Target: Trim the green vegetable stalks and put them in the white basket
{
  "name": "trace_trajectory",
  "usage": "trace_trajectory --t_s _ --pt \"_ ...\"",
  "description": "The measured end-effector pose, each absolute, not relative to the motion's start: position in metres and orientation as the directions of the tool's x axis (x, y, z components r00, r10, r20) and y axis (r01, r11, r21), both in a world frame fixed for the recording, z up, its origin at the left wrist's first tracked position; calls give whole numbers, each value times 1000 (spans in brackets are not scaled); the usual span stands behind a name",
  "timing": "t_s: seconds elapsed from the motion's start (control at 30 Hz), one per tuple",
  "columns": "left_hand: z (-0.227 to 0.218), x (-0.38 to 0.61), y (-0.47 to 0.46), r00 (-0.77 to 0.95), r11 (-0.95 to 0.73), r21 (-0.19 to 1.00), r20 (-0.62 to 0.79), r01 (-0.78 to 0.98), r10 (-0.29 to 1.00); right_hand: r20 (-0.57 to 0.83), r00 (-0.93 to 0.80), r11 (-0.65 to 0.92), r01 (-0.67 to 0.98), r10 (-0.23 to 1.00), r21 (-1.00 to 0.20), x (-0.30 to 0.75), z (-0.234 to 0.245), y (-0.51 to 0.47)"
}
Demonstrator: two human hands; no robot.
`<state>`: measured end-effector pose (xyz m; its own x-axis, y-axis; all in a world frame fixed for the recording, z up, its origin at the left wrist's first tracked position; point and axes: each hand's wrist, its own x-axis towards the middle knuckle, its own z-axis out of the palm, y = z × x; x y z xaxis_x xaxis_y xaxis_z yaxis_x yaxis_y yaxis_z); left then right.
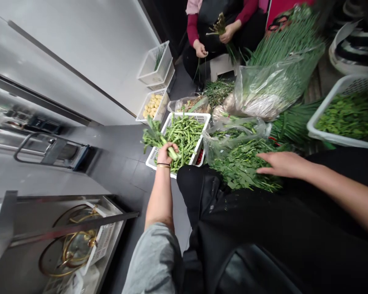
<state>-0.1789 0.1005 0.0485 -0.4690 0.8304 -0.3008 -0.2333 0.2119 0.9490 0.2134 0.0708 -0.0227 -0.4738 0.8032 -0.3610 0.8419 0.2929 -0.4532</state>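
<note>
A big clear plastic bag of long thin green stalks [272,81] lies at one o'clock, the largest thing on the floor. Below it, at the centre and running towards four o'clock, a loose heap of dark green leafy sprigs [242,167] spreads over a crumpled clear plastic sheet [233,130], against the seated person's black-clad knee. At three o'clock sits a white slotted plastic crate of small green leaves [325,136]. At eleven o'clock of the heap stands a white rectangular slotted plastic basket [188,114] filled with short cut green stems [184,134]. At twelve o'clock a co-worker in dark red sleeves sits, one hand [227,34] gripping a bundle of stalks and the other [200,49] lower, by the knee. A smaller white basket of pale yellow chunks [155,105] stands at ten o'clock by the steel wall.

The right hand [280,164] lies flat on the heap's three o'clock edge, palm down, fingers straight and unclenched, their tips pointing to nine o'clock and resting on the sprigs. The left hand [165,154], wearing a thin gold bangle [163,165], is over the basket's seven o'clock corner, fingers curled tight around a small bunch of leafy green stems [153,136]. The leafy tops fan out towards ten o'clock and a pale cut end pokes out at three o'clock of the fist.
</note>
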Motion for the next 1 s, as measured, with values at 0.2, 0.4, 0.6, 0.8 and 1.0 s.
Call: trace_trajectory --t_s 0.2,0.4,0.6,0.8,1.0 --pt "17 -54 44 95 408 893 -396 -191 913 -87 -504 162 429 859 -889 132 23 98" --pt "25 -18 26 54 318 845 -327 -430 943 -95 -420 -203 -221 903 -954 115 18 91" --pt "26 -17 12 91 290 853 -278 -434 956 -112 -456 -244 -241 883 -939 134 31 95" --pt "27 -3 5 -96 166 880 -231 -446 968 -74 -339 -184 -303 938 -935 110 29 69" --pt "30 -9 7 -269 34 928 -143 -372 953 53 -328 51 -17 943 -999 115 15 64"
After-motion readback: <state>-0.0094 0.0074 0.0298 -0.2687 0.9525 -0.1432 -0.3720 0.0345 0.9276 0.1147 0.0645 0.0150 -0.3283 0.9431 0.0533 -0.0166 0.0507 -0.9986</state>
